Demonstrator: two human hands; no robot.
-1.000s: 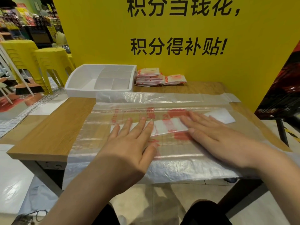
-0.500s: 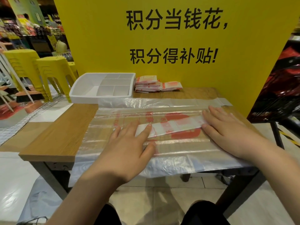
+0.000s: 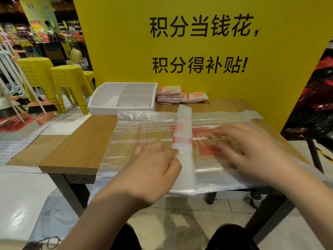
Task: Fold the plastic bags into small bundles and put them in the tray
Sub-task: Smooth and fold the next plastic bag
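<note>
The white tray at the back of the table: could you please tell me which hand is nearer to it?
Left. The left hand is in front of the tray, slightly to its right; the right hand lies much farther right, over the spread plastic bags.

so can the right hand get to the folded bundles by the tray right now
Probably yes: the right hand lies flat and seems empty, and only flat plastic bags cover the table between it and the folded bundles at the back; nothing upright intervenes.
</note>
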